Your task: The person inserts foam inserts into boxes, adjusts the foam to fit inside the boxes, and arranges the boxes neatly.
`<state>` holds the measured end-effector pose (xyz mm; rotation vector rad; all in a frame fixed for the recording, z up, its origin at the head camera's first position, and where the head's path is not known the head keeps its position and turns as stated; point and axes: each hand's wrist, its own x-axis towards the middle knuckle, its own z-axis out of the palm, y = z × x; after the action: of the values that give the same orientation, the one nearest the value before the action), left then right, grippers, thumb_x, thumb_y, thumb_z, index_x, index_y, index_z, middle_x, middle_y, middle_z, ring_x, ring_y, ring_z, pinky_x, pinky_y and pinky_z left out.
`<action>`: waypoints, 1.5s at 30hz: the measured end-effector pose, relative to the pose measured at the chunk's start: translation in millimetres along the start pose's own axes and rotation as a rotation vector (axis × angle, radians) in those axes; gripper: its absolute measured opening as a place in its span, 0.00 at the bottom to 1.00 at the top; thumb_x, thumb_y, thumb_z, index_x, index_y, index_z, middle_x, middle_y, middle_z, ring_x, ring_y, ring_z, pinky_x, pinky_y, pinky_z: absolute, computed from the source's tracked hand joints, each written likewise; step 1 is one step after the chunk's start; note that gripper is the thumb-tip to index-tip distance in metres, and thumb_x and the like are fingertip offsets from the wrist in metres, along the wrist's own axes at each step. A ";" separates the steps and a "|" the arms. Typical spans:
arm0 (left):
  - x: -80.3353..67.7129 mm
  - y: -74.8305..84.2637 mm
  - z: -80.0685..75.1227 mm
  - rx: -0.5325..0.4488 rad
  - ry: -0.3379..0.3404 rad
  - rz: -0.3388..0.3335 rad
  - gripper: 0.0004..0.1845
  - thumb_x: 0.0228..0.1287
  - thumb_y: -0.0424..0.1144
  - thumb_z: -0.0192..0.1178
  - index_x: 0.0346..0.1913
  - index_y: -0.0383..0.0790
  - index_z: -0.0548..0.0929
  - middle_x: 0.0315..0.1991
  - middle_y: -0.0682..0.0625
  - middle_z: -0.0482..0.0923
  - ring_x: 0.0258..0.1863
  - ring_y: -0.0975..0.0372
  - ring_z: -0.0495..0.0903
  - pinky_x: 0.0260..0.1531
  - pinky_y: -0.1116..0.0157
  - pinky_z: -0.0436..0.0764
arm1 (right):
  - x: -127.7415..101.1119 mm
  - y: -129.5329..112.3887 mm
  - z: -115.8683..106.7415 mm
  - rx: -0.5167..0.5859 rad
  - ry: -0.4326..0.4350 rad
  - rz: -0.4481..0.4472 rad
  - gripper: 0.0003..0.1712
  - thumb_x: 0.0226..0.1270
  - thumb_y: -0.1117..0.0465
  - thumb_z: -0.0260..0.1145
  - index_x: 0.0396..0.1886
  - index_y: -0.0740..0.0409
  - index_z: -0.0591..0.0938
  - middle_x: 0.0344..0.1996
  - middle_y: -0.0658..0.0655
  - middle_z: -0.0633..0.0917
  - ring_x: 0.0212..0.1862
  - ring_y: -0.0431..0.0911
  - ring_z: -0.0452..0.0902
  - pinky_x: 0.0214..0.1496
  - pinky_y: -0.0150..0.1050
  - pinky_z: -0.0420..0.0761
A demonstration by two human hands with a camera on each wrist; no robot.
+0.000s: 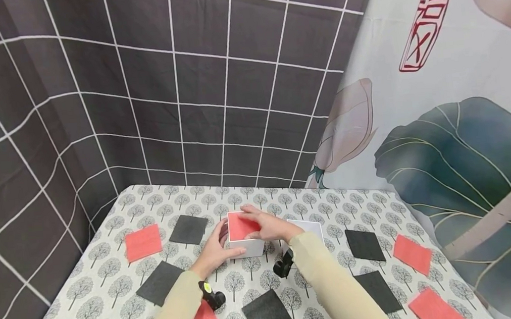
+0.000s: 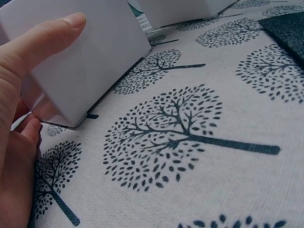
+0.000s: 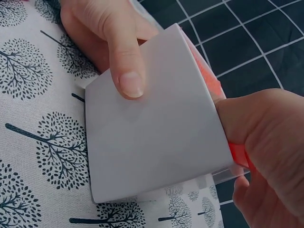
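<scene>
A white square box (image 1: 247, 249) stands on the tablecloth between my two hands, with a red felt square (image 1: 241, 225) in its open top. My left hand (image 1: 215, 251) holds the box from the left; in the left wrist view its thumb lies along the white wall and its fingers go round the far side. My right hand (image 1: 265, 224) spans the opening over the red square, fingers toward the far rim and thumb by the near one. In the right wrist view, that thumb (image 3: 266, 123) reaches in past the rim against the red felt.
A second white box (image 1: 309, 224) stands to the right, partly behind my right forearm. Black felt squares (image 1: 269, 315) and red ones (image 1: 143, 243) lie spread on both sides of the tree-print tablecloth (image 1: 110, 268). Dark checked cloth (image 1: 203, 83) hangs behind the table.
</scene>
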<state>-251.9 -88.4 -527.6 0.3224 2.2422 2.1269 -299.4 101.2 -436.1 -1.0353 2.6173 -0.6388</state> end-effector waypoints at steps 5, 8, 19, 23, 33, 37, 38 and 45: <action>-0.7 0.4 -0.3 0.002 0.004 -0.018 0.60 0.37 0.40 0.77 0.72 0.39 0.49 0.68 0.41 0.57 0.67 0.53 0.57 0.66 0.62 0.57 | 2.7 -3.6 0.8 0.004 -0.003 0.025 0.39 0.54 0.63 0.69 0.67 0.55 0.66 0.71 0.54 0.53 0.70 0.53 0.51 0.69 0.49 0.56; -1.4 -0.1 -0.2 0.009 0.001 -0.013 0.58 0.38 0.39 0.77 0.72 0.39 0.50 0.67 0.40 0.57 0.67 0.53 0.58 0.66 0.62 0.57 | 4.5 -8.4 1.1 -0.034 0.007 0.022 0.39 0.54 0.60 0.70 0.67 0.53 0.67 0.71 0.55 0.54 0.69 0.54 0.53 0.67 0.52 0.59; 0.7 2.4 -0.2 0.015 -0.001 -0.003 0.59 0.39 0.37 0.76 0.72 0.38 0.48 0.67 0.41 0.58 0.67 0.54 0.58 0.66 0.64 0.56 | 13.5 -19.0 4.4 -0.243 0.054 0.025 0.38 0.52 0.52 0.71 0.65 0.45 0.70 0.69 0.58 0.59 0.69 0.54 0.53 0.69 0.57 0.48; 0.7 2.1 0.0 0.007 -0.005 -0.004 0.59 0.39 0.37 0.76 0.72 0.39 0.48 0.67 0.41 0.58 0.67 0.52 0.57 0.66 0.62 0.56 | 14.0 -19.3 4.7 -0.244 0.060 0.024 0.37 0.51 0.52 0.72 0.64 0.45 0.72 0.69 0.59 0.60 0.69 0.53 0.53 0.70 0.56 0.44; 2.8 -3.9 -0.5 0.025 0.007 -0.001 0.60 0.37 0.40 0.78 0.72 0.38 0.49 0.66 0.42 0.59 0.66 0.54 0.58 0.65 0.67 0.58 | 3.6 -25.5 -3.5 -0.245 0.147 0.053 0.29 0.58 0.47 0.66 0.59 0.49 0.76 0.67 0.58 0.63 0.66 0.58 0.58 0.64 0.59 0.62; 2.5 -2.7 0.0 0.011 0.003 0.005 0.59 0.38 0.37 0.77 0.72 0.37 0.49 0.65 0.40 0.59 0.66 0.52 0.59 0.64 0.66 0.59 | -3.8 -28.0 -6.1 -0.193 0.197 0.046 0.26 0.61 0.51 0.65 0.58 0.52 0.76 0.66 0.59 0.65 0.63 0.57 0.63 0.61 0.56 0.67; 2.0 -2.2 0.2 0.006 0.000 0.004 0.59 0.38 0.36 0.77 0.72 0.37 0.48 0.66 0.40 0.58 0.66 0.52 0.59 0.64 0.65 0.60 | -6.0 -28.5 -6.2 -0.185 0.209 0.043 0.26 0.61 0.51 0.65 0.58 0.52 0.76 0.66 0.59 0.65 0.63 0.57 0.63 0.61 0.56 0.68; -2.1 6.3 -0.6 -0.001 -0.026 -0.002 0.57 0.41 0.32 0.75 0.71 0.33 0.47 0.66 0.35 0.56 0.66 0.47 0.58 0.65 0.60 0.60 | -23.3 -32.5 -5.7 -0.179 0.281 0.006 0.24 0.63 0.48 0.63 0.57 0.50 0.77 0.65 0.57 0.66 0.63 0.54 0.64 0.62 0.51 0.68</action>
<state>-249.2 -89.0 -521.5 0.3464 2.2260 2.1105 -265.9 98.0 -413.7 -1.0546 2.9669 -0.5950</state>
